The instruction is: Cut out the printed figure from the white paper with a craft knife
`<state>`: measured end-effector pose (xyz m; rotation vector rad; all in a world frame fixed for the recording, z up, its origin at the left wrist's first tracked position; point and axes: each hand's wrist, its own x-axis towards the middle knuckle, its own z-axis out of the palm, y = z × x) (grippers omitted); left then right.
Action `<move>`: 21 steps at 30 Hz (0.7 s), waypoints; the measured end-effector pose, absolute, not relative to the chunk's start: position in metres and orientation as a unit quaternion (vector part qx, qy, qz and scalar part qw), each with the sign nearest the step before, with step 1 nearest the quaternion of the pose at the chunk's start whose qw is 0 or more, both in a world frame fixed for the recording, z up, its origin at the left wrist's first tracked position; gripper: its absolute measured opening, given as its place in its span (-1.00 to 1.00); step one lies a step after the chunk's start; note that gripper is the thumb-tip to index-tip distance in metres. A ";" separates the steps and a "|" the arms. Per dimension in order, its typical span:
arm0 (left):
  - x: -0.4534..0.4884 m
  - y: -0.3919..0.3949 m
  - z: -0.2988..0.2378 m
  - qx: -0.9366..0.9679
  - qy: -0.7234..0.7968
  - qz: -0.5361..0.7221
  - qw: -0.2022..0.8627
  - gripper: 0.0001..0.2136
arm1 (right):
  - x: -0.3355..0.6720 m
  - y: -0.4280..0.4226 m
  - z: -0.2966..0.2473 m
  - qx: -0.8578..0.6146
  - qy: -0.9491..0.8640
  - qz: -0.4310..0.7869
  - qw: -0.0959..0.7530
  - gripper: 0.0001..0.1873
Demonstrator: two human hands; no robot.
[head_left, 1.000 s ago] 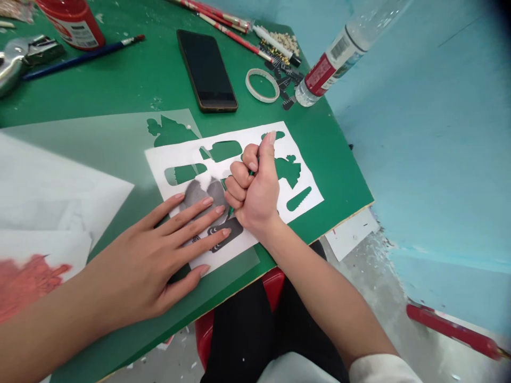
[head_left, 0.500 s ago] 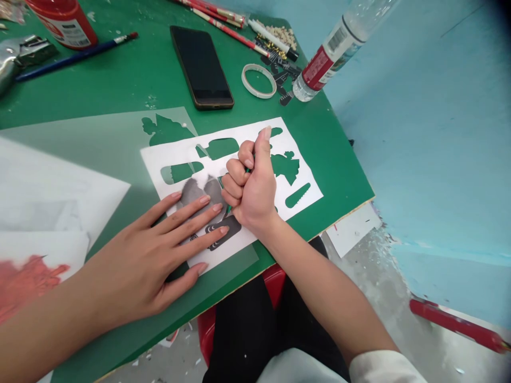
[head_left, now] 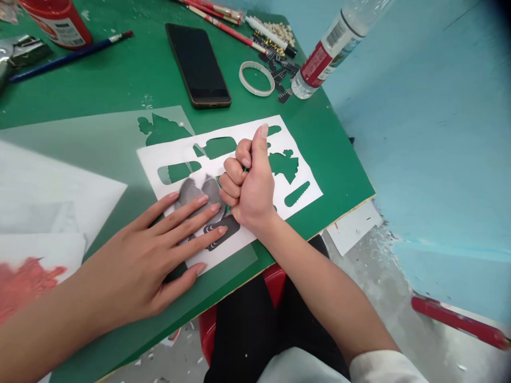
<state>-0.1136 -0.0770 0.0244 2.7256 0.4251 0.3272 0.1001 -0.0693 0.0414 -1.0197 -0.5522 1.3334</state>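
pale blue wall (head_left: 431, 133) at right, scuffed near base. green table (head_left: 339, 165), pale edge, far corner near wall. red seat (head_left: 207, 332) beneath. grey floor (head_left: 375, 271), white sheet (head_left: 352, 231) lying there.

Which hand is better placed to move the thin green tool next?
Probably the right hand: it is closed around the thin green tool, mostly hidden, above the white paper sheet with cut-out shapes. The left hand rests spread across the sheet, seeming better suited to steadying it.
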 end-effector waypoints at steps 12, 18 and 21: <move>-0.113 -0.078 0.026 0.964 0.144 0.123 0.184 -0.44 | 0.098 -0.071 0.044 -0.488 -0.175 0.543 0.661 -0.32; -0.113 -0.079 0.027 0.959 0.170 0.093 0.209 -0.39 | 0.096 -0.075 0.047 -0.465 -0.184 0.540 0.677 -0.32; -0.115 -0.081 0.025 0.959 0.178 0.089 0.203 -0.36 | 0.097 -0.077 0.049 -0.468 -0.186 0.543 0.672 -0.34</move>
